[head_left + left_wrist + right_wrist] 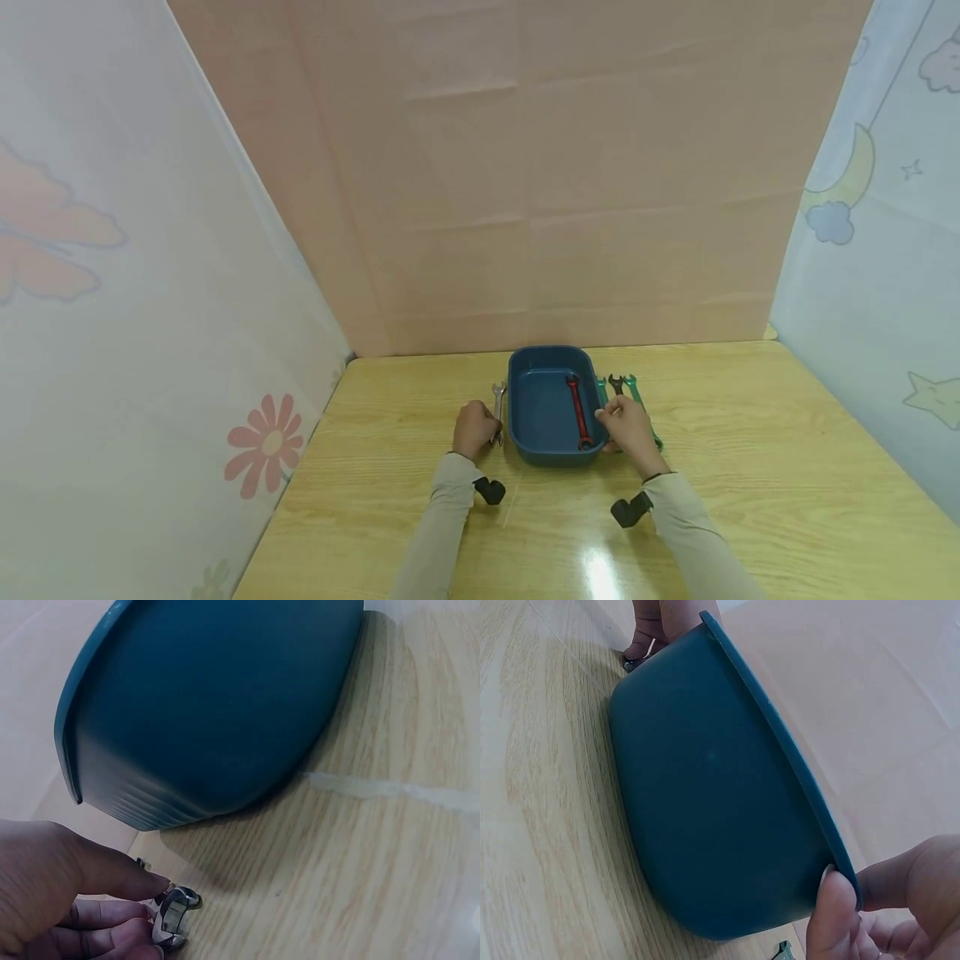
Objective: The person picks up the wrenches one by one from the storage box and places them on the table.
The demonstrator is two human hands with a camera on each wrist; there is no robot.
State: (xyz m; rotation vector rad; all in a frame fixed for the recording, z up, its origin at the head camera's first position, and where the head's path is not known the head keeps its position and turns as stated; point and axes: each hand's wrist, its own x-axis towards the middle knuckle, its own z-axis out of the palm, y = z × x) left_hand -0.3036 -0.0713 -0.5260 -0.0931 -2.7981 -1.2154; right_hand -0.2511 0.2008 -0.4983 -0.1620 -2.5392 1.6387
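A silver metal wrench (pixel 498 410) on the wooden bench (pixel 750 467) is pinched by the left hand (pixel 475 429); the blue plastic tub's (pixel 525 433) rim is grasped by the right hand (pixel 628 425).

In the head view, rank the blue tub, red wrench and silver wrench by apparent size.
1. Blue tub, clearly largest.
2. Red wrench, lying inside the tub.
3. Silver wrench, partly hidden by the left hand, so unsure against the red one.

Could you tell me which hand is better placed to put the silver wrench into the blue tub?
Left hand: its fingers already pinch the silver wrench beside the blue tub; the right hand is across it.
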